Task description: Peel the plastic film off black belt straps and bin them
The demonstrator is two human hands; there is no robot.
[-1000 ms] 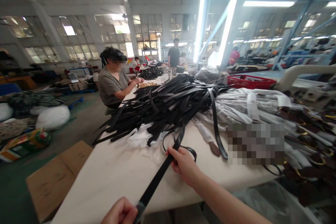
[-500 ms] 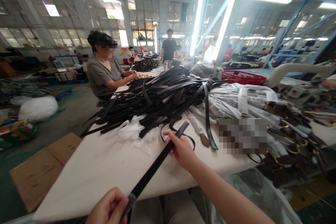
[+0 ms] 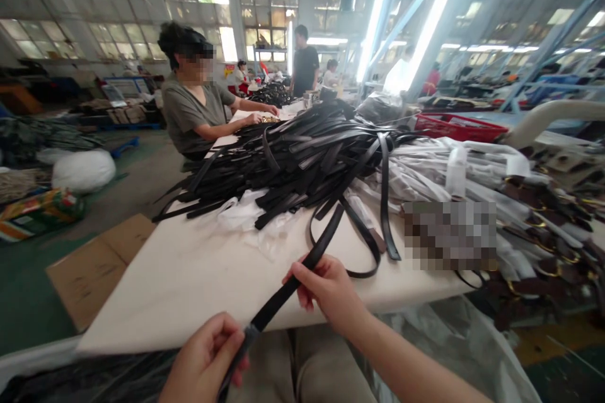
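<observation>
A long black strap (image 3: pixel 275 306) stretches on a slant between my two hands, over the near edge of the white table (image 3: pixel 189 289). My left hand (image 3: pixel 210 352) is closed around its lower part, at a greyish band on the strap. My right hand (image 3: pixel 333 293) pinches it farther up between thumb and fingers, and the strap runs on past that hand toward the pile. Just beyond lies a large heap of black straps (image 3: pixel 302 157). One loose black strap (image 3: pixel 366 271) curves in a loop beside my right hand.
White-wrapped straps with brown ends (image 3: pixel 425 167) cover the table's right side, near a red basket (image 3: pixel 458 127). Crumpled white wrapping (image 3: pixel 241 211) lies before the heap. A co-worker (image 3: pixel 198 101) sits at the left edge. A cardboard box (image 3: pixel 101 264) stands on the floor.
The view has shifted. My right hand sits nearer to my left hand, and a longer stretch of strap shows beyond it. Across the table, the co-worker's one arm reaches farther out.
</observation>
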